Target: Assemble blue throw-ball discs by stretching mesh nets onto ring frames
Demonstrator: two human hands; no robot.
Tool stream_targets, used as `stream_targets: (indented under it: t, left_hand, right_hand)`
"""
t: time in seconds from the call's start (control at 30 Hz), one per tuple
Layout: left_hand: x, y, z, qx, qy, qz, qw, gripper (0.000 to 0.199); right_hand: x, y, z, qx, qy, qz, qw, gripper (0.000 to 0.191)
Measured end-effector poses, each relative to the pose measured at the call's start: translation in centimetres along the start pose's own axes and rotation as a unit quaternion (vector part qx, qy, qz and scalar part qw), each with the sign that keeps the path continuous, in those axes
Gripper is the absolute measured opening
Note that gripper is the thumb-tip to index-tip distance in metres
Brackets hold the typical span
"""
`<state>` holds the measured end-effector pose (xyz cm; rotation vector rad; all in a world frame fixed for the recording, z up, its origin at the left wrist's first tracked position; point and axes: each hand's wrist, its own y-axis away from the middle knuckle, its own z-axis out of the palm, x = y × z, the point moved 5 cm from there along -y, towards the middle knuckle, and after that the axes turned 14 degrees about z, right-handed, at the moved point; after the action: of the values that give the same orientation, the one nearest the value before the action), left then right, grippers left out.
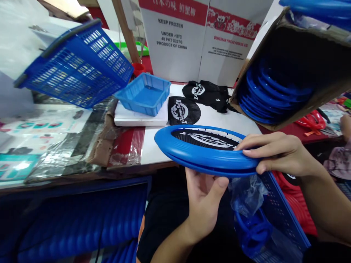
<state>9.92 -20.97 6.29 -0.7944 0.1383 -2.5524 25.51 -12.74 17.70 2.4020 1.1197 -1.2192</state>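
Note:
A blue plastic ring (189, 151) with a black printed mesh centre (211, 138) is held level above the table's front edge. White lettering on the mesh appears to read "Throw ball". My left hand (204, 204) supports the ring from underneath, thumb showing at the near side and the other fingers partly hidden. At the right rim my right hand (282, 151) pinches the ring, fingers on top and thumb below. Behind it on the white tabletop lie a round black mesh piece (184, 111) and a bunched pile of similar black mesh (207, 94).
A cardboard box (315, 78) of stacked blue rings leans at the right. Left of centre are a blue tray (144, 93) and a tilted blue basket (79, 65). Large white cartons (175, 54) stand behind. Blue rings (79, 223) fill the space below the table.

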Motion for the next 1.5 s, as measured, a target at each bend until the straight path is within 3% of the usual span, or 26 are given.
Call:
stream_targets:
  t: [0.43, 0.67, 0.83, 0.97, 1.13, 1.33, 1.5]
  left_hand:
    - [0.1, 0.3, -0.2, -0.022, 0.006, -0.023, 0.999, 0.064]
    - [0.0, 0.3, -0.3, -0.027, 0.024, -0.078, 0.996, 0.067]
    - [-1.3, 1.2, -1.7, 0.001, 0.018, -0.116, 0.993, 0.063]
    - [-2.2, 1.6, -3.4, 0.06, -0.022, -0.168, 0.984, 0.072]
    - [-3.2, 1.8, -5.5, 0.157, -0.101, -0.274, 0.943, 0.064]
    - [-5.2, 3.3, -9.4, 0.228, -0.132, -0.254, 0.931, 0.058]
    - [-5.8, 4.7, -11.6, 0.235, -0.158, -0.233, 0.93, 0.062]
  right_hand:
    - [-0.7, 0.5, 0.8, -0.063, 0.059, -0.019, 0.996, 0.058]
    - [-0.5, 1.9, 1.3, -0.04, 0.157, -0.061, 0.985, 0.055]
    - [0.6, 3.8, 2.2, -0.005, 0.226, -0.043, 0.973, 0.06]
    - [1.1, 4.9, 4.5, 0.017, 0.273, -0.034, 0.961, 0.051]
    - [3.6, 6.4, 8.8, 0.069, 0.356, -0.038, 0.931, 0.038]
    - [8.5, 8.8, 15.0, 0.173, 0.349, -0.033, 0.921, 0.038]
    - [10.2, 10.4, 18.6, 0.252, 0.34, 0.014, 0.906, 0.035]
